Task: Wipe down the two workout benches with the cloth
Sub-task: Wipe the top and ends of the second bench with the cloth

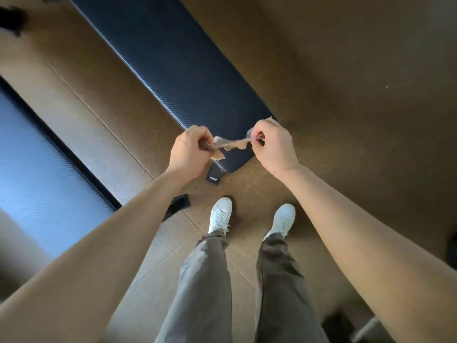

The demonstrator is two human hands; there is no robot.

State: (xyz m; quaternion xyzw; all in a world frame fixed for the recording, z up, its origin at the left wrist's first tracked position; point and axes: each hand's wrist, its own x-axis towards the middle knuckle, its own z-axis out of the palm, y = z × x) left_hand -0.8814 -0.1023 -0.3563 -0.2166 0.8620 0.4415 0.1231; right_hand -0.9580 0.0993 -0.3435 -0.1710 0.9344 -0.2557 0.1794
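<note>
Brown speckled floor (346, 95), two benches (178, 60)

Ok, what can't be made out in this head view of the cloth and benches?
- Cloth: its ends are hidden inside the left hand and right hand grip.
- Centre bench: far end cut off by the top edge.
- Left bench: cut off by the left edge and blurred.
- Bench foot label: too small.

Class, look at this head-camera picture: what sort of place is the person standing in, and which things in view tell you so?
Probably a gym or home workout room. Two long padded benches show it: a dark one ahead and another at the left, on a speckled brown floor that looks like cork or rubber matting.
</note>
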